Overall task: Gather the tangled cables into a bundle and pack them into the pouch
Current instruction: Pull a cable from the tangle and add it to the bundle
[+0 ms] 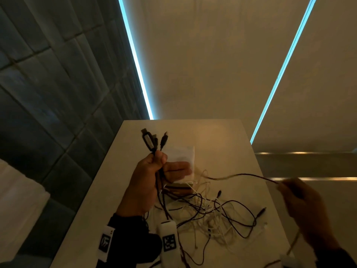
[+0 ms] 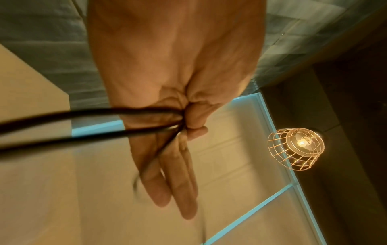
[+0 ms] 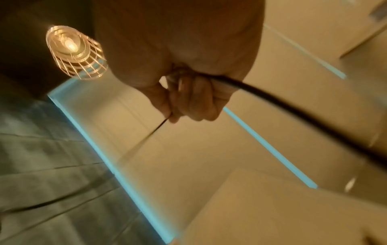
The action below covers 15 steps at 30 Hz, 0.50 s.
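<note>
A tangle of black and white cables (image 1: 208,213) lies on the pale table (image 1: 228,136). My left hand (image 1: 154,167) is raised above it and grips several black cables, their plug ends (image 1: 152,140) sticking up above the fist. In the left wrist view the black cables (image 2: 87,122) are pinched at the thumb (image 2: 196,132) while other fingers (image 2: 178,182) lie straight. My right hand (image 1: 297,192), blurred, is out to the right and grips one dark cable (image 1: 247,176) stretched between the hands; the right wrist view shows this cable (image 3: 293,112) in curled fingers (image 3: 194,102). A pale translucent pouch (image 1: 183,155) lies behind my left hand.
A small flat brownish object (image 1: 179,187) lies under the cables near the pouch. The table's left edge borders a dark padded wall (image 1: 48,93). A wire-cage lamp (image 2: 296,148) hangs overhead. Wrist cameras with markers (image 1: 169,242) sit on my left forearm.
</note>
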Tool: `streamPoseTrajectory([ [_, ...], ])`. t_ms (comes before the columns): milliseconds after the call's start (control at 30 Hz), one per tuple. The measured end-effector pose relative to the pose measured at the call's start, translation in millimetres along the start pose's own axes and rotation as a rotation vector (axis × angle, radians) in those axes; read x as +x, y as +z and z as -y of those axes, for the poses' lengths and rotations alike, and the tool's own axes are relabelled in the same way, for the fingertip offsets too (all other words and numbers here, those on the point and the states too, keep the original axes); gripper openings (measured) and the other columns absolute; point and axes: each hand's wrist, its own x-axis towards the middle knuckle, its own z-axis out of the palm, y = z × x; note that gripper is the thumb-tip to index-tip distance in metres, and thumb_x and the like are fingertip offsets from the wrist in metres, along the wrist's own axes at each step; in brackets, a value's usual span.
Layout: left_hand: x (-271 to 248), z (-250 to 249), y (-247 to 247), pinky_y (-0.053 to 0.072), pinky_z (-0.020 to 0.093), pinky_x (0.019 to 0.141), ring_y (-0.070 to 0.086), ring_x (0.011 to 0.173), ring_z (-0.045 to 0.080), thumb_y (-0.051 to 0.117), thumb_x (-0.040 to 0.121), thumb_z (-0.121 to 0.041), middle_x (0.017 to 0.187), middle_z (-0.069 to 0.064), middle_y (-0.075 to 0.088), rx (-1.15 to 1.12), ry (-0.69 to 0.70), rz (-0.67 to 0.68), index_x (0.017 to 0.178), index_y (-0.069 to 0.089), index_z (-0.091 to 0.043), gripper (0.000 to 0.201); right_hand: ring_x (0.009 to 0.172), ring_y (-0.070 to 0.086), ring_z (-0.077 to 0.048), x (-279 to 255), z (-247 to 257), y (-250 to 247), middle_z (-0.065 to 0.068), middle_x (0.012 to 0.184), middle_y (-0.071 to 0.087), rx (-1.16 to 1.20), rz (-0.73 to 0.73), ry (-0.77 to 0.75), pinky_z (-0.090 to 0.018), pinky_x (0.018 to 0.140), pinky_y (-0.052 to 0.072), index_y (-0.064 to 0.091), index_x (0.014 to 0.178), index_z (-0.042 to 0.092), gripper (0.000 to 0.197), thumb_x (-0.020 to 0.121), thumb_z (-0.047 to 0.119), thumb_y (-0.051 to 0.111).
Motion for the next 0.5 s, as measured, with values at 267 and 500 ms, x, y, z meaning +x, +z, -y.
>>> streamPoseTrajectory([
  [267, -0.9, -13.7, 2.5, 0.045, 0.027, 0.047, 0.034, 0.04, 0.011, 0.039, 0.097, -0.02, 0.047, -0.004, 0.032, -0.064, 0.228, -0.065, 0.073, 0.045, -0.014, 0.025, 0.08, 0.065, -0.001, -8.1, -98.2, -55.9, 0.011, 0.077, 0.073, -0.55, 0.597, 0.148, -0.013, 0.073, 0.046, 0.074, 0.067, 0.046, 0.013, 0.073, 0.058, 0.072],
  [500, 1.5, 30.9, 81.6, 0.039, 0.025, 0.05, 0.039, 0.05, 0.011, 0.036, 0.098, -0.03, 0.059, -0.002, 0.039, -0.306, 0.042, 0.223, 0.073, 0.046, -0.014, 0.032, 0.105, 0.064, -0.01, -54.2, 69.3, 62.3, 0.011, 0.107, 0.07, 0.383, 0.853, -0.104, -0.023, 0.093, 0.048, 0.066, 0.114, 0.023, 0.039, 0.09, 0.051, 0.052],
])
